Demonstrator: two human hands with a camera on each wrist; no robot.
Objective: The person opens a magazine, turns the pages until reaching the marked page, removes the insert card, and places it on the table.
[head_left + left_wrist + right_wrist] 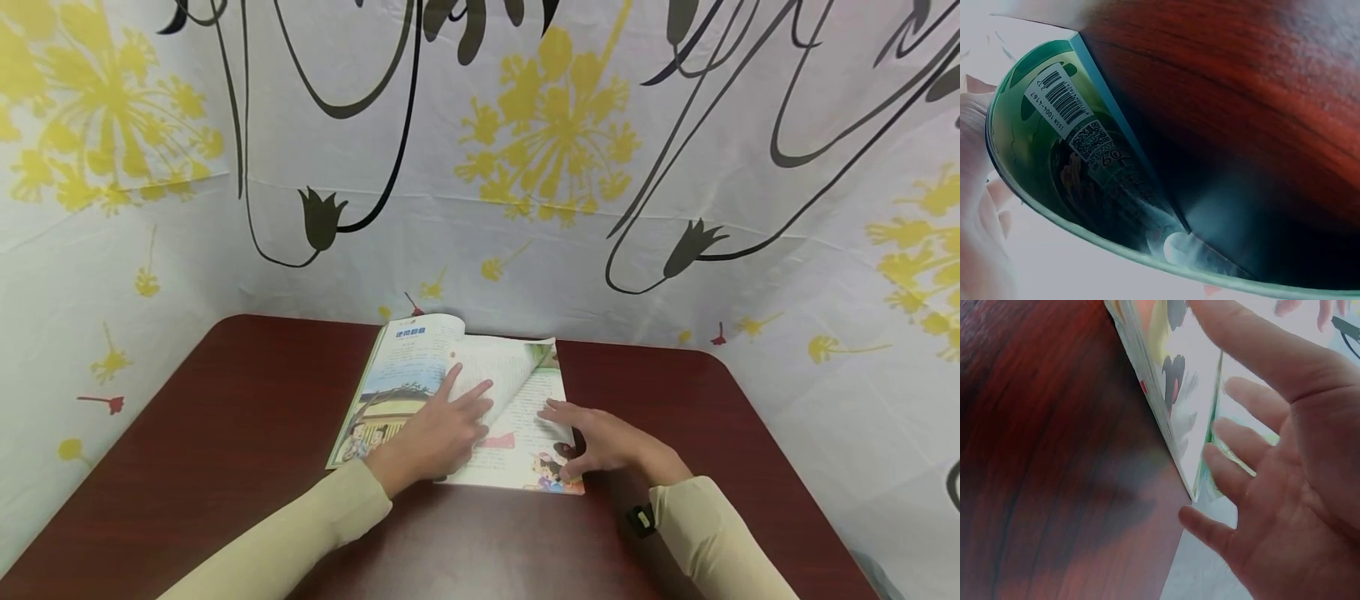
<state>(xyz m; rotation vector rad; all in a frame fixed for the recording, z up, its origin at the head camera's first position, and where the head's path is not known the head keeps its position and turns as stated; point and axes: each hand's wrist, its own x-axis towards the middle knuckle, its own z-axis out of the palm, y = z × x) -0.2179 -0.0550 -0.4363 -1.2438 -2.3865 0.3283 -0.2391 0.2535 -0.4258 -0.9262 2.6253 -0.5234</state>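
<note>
An open magazine (405,367) with printed text and cartoon pictures lies on the table. My left hand (442,429) rests across its middle, fingers spread over a partly turned page (491,358) whose far right corner curls up. At the right edge is my right hand (603,437), its thumb near the lower corner and its fingers over the page. In the right wrist view, the right hand's fingers (1235,437) are loosely extended beside the page edges and hold nothing visible. The left wrist view shows the back cover (1029,125) bowed up, with a barcode (1063,97) on it.
The dark red-brown wooden table (255,392) extends around the magazine. Behind it and at both sides hangs a white cloth (405,267) with yellow and grey plant prints. A small black device (641,520) sits at the right wrist.
</note>
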